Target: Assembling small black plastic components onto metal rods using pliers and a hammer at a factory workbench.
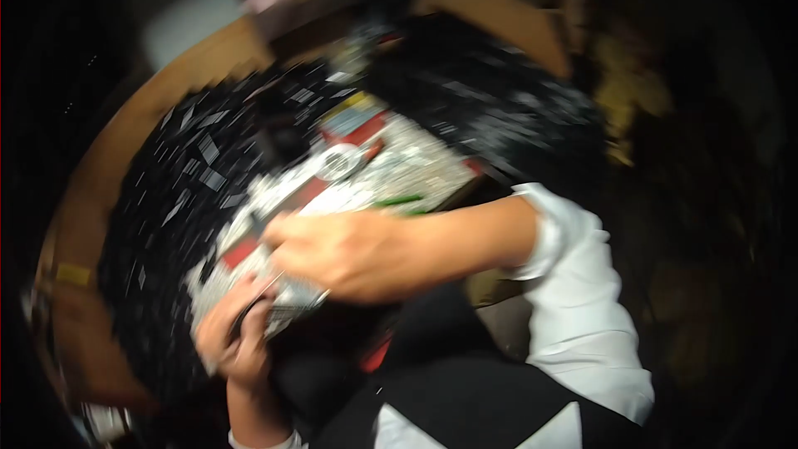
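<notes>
Motion smears the whole view. At the lower left, my left hand (235, 334) is closed with its fingers curled around a thin dark piece (247, 313), whose kind I cannot make out. My right hand (328, 254) reaches across from the right, just above and beside the left one. Its fingers are bent and closed, and whatever they hold is hidden. Both hands are over a pale, cluttered work surface (432, 168). On it, beyond the right hand, lie a white ring-shaped roll (338, 164), a green stick-like item (399, 199) and a red, blue and yellow box (355, 119).
Heaps of small black pieces with pale labels (187, 170) cover the table left of the work surface. A second dark heap (499, 108) spreads at the far right. A brown curved table edge (79, 199) runs along the left, with a yellow label (73, 274) on it.
</notes>
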The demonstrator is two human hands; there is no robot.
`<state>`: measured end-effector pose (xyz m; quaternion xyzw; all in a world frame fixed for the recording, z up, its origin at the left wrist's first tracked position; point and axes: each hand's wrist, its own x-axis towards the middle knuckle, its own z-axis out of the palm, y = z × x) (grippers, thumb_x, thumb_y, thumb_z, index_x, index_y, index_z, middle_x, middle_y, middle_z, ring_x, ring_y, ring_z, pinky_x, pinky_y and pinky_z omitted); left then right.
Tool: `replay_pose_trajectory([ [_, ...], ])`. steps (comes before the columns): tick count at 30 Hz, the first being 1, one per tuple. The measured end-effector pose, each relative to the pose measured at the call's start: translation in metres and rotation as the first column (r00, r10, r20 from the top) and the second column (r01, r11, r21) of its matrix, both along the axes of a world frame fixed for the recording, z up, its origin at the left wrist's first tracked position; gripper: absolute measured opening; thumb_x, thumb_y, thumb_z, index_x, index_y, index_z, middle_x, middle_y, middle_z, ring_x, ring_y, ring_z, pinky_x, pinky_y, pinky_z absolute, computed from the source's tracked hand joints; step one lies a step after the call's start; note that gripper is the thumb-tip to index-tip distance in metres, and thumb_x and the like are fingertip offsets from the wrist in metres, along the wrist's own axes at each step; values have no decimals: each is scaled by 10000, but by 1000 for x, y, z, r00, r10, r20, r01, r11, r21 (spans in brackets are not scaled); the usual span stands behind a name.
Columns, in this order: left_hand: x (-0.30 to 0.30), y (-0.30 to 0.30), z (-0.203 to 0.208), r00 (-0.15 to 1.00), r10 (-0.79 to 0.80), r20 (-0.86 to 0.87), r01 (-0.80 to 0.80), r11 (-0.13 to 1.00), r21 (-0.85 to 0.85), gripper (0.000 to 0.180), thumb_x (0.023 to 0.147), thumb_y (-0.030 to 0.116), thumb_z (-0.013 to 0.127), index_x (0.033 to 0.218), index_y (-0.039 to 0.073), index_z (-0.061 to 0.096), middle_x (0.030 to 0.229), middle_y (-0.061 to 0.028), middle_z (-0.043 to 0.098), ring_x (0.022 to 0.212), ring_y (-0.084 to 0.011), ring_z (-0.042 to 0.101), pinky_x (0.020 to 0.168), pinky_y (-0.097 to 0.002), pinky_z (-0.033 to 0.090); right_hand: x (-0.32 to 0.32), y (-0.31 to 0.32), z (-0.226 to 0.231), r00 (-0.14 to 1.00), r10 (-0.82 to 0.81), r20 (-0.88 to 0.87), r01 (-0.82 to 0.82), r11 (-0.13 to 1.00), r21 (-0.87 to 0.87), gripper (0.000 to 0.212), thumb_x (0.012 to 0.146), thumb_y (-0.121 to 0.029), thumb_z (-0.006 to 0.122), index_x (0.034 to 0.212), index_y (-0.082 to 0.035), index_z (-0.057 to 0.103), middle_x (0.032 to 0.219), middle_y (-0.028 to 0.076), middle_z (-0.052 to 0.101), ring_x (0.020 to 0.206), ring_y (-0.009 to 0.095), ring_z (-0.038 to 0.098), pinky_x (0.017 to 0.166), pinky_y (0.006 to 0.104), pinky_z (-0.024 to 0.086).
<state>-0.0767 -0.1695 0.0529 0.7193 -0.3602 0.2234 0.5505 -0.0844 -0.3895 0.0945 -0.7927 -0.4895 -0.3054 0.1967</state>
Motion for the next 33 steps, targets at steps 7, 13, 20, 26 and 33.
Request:
replay_pose_trajectory([
  [7,14,6,2,978,-143,149,134,988,72,155,768,116,738,873,9,698,837,-94,710,776,-223,699,834,-392,535,-2,4,21,1000,-25,-9,24,997,-69,326,701,44,621,1017,-27,651,939,142,563,779,237,586,630,307,512],
  [13,17,16,-3,972,-152,179,136,986,96,251,711,216,779,862,34,693,827,-81,710,759,-223,699,822,-389,539,-2,13,28,999,-38,17,40,992,-117,358,673,20,649,1020,-63,674,867,98,555,737,199,554,601,290,482],
  [20,20,16,-2,957,-144,254,114,985,129,322,666,281,789,864,51,680,843,-64,710,783,-214,698,817,-390,540,-1,17,29,999,-6,-51,0,993,-119,315,709,-2,673,1019,-61,676,832,82,535,720,191,544,584,274,466],
  [26,23,15,-3,952,-172,251,135,978,160,383,628,345,784,859,59,678,843,-59,709,801,-217,697,828,-398,539,0,21,33,950,66,-306,-64,998,16,313,688,-3,736,991,-37,664,849,81,521,742,183,558,604,275,470],
  [33,24,8,-9,952,-202,230,174,975,139,409,611,335,793,873,43,680,853,-71,702,830,-255,689,789,-370,545,2,29,38,918,119,-378,-106,993,56,417,677,-25,768,1069,-41,626,907,95,540,710,156,550,628,276,475],
])
